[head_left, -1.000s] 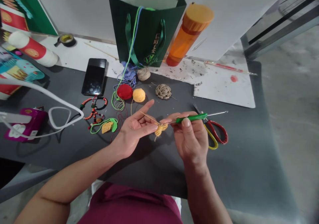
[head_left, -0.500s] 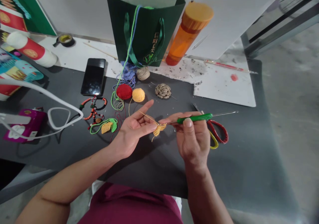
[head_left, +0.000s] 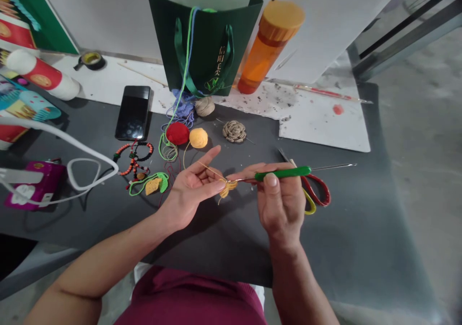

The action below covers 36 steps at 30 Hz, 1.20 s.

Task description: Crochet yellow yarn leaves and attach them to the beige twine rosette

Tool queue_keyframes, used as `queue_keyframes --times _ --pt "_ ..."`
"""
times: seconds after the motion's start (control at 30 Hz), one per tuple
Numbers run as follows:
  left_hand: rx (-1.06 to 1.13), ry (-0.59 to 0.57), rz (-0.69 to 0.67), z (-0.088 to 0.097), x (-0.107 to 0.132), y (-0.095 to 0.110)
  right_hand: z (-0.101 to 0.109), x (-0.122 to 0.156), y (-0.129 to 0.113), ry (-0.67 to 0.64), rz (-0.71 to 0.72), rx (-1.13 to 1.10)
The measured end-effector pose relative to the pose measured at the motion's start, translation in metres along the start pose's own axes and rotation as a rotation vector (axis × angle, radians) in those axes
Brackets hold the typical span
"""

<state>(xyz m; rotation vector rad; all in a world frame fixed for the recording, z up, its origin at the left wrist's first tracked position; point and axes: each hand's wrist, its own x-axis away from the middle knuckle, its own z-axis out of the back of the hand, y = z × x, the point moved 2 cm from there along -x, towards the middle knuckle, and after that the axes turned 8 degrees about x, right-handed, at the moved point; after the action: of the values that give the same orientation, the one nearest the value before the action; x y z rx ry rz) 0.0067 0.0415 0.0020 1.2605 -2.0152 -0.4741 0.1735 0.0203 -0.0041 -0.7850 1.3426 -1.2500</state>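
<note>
My right hand (head_left: pixel 279 197) grips a crochet hook with a green handle (head_left: pixel 285 173), its metal end sticking out to the right. The hook's tip sits in a small yellow crochet piece (head_left: pixel 228 187). My left hand (head_left: pixel 195 185) pinches that piece between thumb and fingers, with the index finger raised and a yellow strand running over it. The strand leads toward a yellow yarn ball (head_left: pixel 198 137) on the grey table (head_left: pixel 361 228), beside a red yarn ball (head_left: pixel 177 133).
Scissors with red and yellow handles (head_left: pixel 314 192) lie under my right hand. Further back stand a dark green paper bag (head_left: pixel 205 36) and an orange bottle (head_left: pixel 269 45). A black phone (head_left: pixel 133 112), beaded bracelets (head_left: pixel 135 156), a beige crochet flower (head_left: pixel 234 131) and a white cable (head_left: pixel 72 159) lie to the left.
My right hand has drawn the hook a little to the right, and the yellow piece has shifted slightly left and down between my hands.
</note>
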Motion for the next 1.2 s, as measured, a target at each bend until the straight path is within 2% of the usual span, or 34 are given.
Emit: queue_keyframes --times 0.1,0.27,0.4,0.6,0.83,1.03,1.2 --pt "-0.036 0.002 -0.045 0.001 -0.001 0.0 0.0 -0.001 -0.006 0.005 0.088 0.086" --pt "-0.2 0.054 -0.159 0.002 0.001 0.002 -0.003 -0.001 -0.019 -0.034 0.379 0.233" --pt "-0.283 0.092 -0.206 0.002 0.001 0.003 -0.007 0.004 -0.021 -0.038 0.474 0.348" --pt "-0.169 0.127 -0.141 0.005 -0.004 0.0 -0.011 0.009 -0.02 -0.009 0.511 0.436" --pt "-0.224 0.144 -0.202 0.004 0.0 0.001 -0.017 0.011 -0.02 0.019 0.522 0.463" --pt "-0.031 0.077 -0.105 0.001 0.001 0.002 -0.019 0.012 -0.018 0.06 0.543 0.422" --pt "0.159 0.007 0.06 -0.002 0.001 -0.001 -0.02 0.014 -0.015 0.066 0.497 0.284"
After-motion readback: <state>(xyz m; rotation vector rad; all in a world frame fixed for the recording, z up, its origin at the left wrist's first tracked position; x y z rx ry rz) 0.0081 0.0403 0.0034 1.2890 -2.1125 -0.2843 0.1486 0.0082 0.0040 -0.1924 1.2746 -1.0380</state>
